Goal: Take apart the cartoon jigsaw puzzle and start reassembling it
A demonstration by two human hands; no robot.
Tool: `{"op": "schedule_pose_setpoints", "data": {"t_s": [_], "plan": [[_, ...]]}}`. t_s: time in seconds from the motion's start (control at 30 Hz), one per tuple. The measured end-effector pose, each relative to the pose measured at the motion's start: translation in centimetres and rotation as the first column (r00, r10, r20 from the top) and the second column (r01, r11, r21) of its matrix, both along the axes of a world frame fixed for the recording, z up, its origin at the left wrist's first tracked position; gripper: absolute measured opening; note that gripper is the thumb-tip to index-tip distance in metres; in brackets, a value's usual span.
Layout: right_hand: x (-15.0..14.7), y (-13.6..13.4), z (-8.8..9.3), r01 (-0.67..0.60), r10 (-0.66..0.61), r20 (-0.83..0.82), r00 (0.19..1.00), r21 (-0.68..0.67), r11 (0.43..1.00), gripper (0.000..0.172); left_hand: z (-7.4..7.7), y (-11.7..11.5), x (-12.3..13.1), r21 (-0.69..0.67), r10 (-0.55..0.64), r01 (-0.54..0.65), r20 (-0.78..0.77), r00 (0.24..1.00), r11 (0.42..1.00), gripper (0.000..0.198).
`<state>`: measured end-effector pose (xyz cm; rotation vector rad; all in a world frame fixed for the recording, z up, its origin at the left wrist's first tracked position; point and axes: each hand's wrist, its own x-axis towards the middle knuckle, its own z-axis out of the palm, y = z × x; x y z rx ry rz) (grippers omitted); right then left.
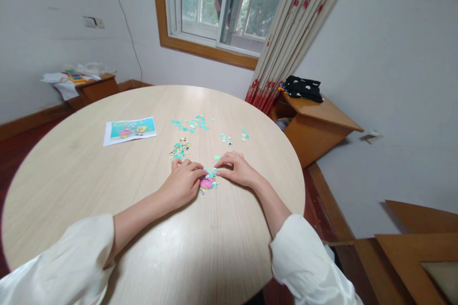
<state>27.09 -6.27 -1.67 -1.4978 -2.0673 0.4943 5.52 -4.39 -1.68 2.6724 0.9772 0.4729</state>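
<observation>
A small joined patch of jigsaw puzzle (pixel 206 182), pink with teal edges, lies on the round table in front of me. My left hand (pixel 184 181) presses its fingertips on the left and upper side of this patch, holding it against the tabletop. At the upper right edge, my right hand (pixel 234 167) has thumb and index finger curved together around a small teal puzzle piece (pixel 215 170), partly covered by the fingertips. Just above the right fingertips lies a loose greenish piece (pixel 216 157).
Loose teal pieces (pixel 191 124) spread farther back on the table (pixel 150 248). A mixed pile (pixel 180 148) sits beyond my left hand, with small clusters (pixel 226 138) to the right. A printed cartoon picture (pixel 131 130) lies at left. Wooden stools (pixel 315 119) stand beyond the table.
</observation>
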Motion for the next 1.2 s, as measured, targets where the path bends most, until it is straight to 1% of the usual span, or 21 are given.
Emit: {"op": "schedule_pose_setpoints", "data": {"t_s": [0.17, 0.47, 0.67, 0.97, 1.2], "plan": [[-0.08, -0.1, 0.18, 0.002, -0.002, 0.0, 1.0, -0.014, 1.0, 0.01, -0.21, 0.01, -0.07, 0.017, -0.006, 0.005, 0.02, 1.0, 1.0, 0.038], [0.07, 0.02, 0.02, -0.001, 0.001, 0.004, 1.0, -0.011, 1.0, 0.01, 0.15, -0.1, -0.04, -0.02, -0.001, 0.001, -0.006, 1.0, 1.0, 0.039], [0.2, 0.05, -0.07, -0.011, 0.011, -0.005, 1.0, -0.006, 1.0, 0.008, 0.01, -0.08, -0.06, -0.005, -0.005, 0.005, 0.015, 1.0, 1.0, 0.038], [0.53, 0.0, 0.32, -0.017, 0.017, -0.002, 1.0, -0.024, 1.0, 0.01, 0.23, -0.14, -0.01, -0.016, 0.0, 0.0, -0.006, 1.0, 1.0, 0.037], [0.64, -0.01, 0.26, -0.017, 0.017, -0.009, 1.0, -0.041, 0.999, 0.009, 0.21, -0.18, 0.02, -0.012, 0.0, 0.0, -0.004, 1.0, 1.0, 0.038]]}}
